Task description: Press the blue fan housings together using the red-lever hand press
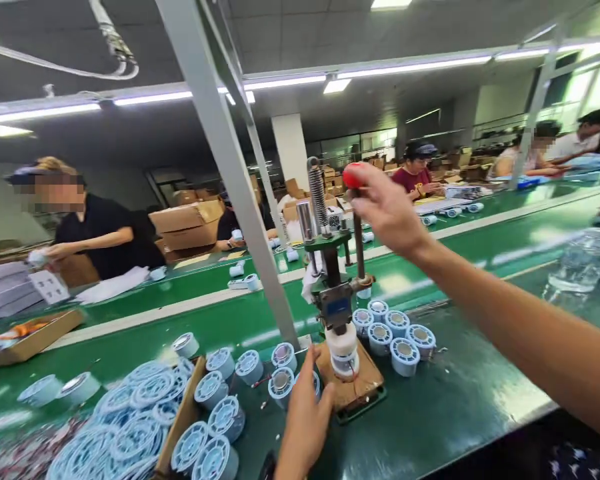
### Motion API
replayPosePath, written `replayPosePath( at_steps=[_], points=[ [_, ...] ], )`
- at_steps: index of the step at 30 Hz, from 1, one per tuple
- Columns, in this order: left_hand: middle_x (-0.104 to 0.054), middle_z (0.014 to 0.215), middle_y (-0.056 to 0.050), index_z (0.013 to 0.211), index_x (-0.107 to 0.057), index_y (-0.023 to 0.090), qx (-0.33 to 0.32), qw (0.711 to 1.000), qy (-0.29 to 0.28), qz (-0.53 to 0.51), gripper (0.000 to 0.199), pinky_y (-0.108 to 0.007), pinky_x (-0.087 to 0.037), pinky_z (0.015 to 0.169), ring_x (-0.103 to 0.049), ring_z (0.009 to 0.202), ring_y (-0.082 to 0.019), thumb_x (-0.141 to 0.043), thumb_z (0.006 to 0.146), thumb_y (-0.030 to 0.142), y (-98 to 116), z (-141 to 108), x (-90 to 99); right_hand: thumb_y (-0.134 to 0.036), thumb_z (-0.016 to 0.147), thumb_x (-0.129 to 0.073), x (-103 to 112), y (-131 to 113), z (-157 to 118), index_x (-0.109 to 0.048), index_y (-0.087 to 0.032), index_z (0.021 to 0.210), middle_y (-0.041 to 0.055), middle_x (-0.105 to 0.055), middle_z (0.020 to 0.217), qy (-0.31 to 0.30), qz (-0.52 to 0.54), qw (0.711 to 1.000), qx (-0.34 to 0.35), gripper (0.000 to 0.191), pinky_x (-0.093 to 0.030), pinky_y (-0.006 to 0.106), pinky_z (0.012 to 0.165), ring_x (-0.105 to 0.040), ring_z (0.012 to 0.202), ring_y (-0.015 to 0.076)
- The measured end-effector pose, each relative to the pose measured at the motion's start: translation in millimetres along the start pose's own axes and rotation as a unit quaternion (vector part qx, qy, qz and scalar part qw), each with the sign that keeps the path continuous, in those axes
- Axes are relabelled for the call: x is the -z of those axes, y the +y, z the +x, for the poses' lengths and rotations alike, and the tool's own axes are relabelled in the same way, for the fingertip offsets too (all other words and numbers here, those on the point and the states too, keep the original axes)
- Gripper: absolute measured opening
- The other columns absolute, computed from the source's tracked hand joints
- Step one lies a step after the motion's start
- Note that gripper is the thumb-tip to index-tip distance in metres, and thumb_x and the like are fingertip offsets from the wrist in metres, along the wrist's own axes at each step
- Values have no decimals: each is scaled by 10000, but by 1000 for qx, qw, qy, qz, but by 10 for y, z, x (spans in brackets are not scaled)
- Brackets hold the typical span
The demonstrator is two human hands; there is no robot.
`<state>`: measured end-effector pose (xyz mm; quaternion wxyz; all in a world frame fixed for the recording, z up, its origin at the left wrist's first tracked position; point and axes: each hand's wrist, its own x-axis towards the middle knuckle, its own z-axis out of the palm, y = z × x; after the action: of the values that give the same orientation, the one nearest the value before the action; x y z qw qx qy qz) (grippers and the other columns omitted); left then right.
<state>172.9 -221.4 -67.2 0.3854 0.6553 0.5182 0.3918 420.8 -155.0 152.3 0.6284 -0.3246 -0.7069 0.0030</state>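
Observation:
My right hand [390,210] is raised, with its fingers closed over the red knob [352,175] on the lever of a hand press [337,307]. Under the white ram of the press sits a light blue and white round part [345,363], on a brown base plate [367,389]. My left hand [307,417] is beside the left edge of that plate, thumb and fingers apart. Behind its fingers a light blue cup-shaped housing is partly hidden. Several more housings with metal discs [281,381] stand close to its left, and another cluster [405,353] stands right of the press.
A cardboard box holds light blue rings [130,413] at the lower left, with open housings [215,457] along its side. A grey post [240,167] rises just behind the press. Beyond runs a green conveyor [190,320], where other people work. A clear jar [583,260] stands at right.

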Motion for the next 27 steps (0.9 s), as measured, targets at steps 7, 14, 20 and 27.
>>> replayPosePath(
  at_steps=[7,14,20,27],
  points=[
    [-618,1351,-62,1243,-613,251,61,941,196,268,575,-535,-417,1094,-560,1257,-337,-496,786,581,-68,-471,1590,-275,832,-579,-950,208,-2059,-313,-254,1450,76,-443,1438,38,50,972,-228,672,-449,433,1085,-506,1271,227],
    [-681,1242,-134,1268,-590,107,91,801,183,562,548,-403,-529,938,-665,1078,-280,-280,895,363,125,6,2613,-380,874,-562,-1500,328,-2632,-264,-236,1472,103,-516,1370,84,62,939,-327,684,-488,414,1004,-536,1243,251],
    [-735,1056,-192,1038,-715,118,88,769,58,631,365,-467,-497,924,-655,1066,-355,-456,832,273,-100,528,2730,-397,949,-487,-1018,258,-2964,-481,-263,1319,96,-475,1341,105,-155,954,-236,394,-441,449,991,-490,1239,270],
    [-723,653,-80,717,-657,173,89,775,78,620,218,-423,-545,655,-718,723,-342,-471,776,271,-419,877,2904,-421,980,-392,96,909,-3500,-545,-266,1281,80,-534,1328,-44,-426,894,-135,372,-395,556,1021,-499,1230,296]
  ],
)
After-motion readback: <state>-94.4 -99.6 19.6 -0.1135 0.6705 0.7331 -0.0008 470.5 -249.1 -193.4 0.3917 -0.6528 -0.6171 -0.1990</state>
